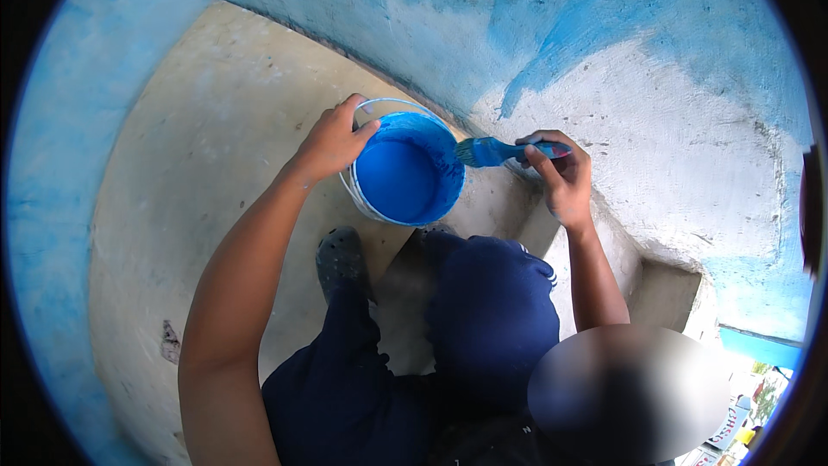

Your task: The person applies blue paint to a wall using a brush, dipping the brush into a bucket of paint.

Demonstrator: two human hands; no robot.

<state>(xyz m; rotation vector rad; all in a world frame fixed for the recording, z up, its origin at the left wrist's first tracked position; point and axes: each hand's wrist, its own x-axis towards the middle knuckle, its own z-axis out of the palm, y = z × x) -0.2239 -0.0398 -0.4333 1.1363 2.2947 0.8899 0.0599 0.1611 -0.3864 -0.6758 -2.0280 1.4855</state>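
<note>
A white bucket (369, 207) with a thin wire handle holds bright blue paint (395, 179), and paint is smeared around its inner wall. My left hand (336, 140) is closed over the bucket's left rim, thumb on the inside edge. To the right of the bucket, my right hand (562, 174) grips a paintbrush (496, 152) by its blue-stained handle. The brush lies nearly level, its bristles pointing left at the bucket's right rim; whether they touch the rim I cannot tell.
A wall (595, 60) rises ahead and to the right, part blue, part bare white with a fresh blue streak. Another blue wall (60, 173) stands left. The floor (216, 112) is beige concrete, with a step (664, 293) at right. My shoe (341, 255) is close to the bucket.
</note>
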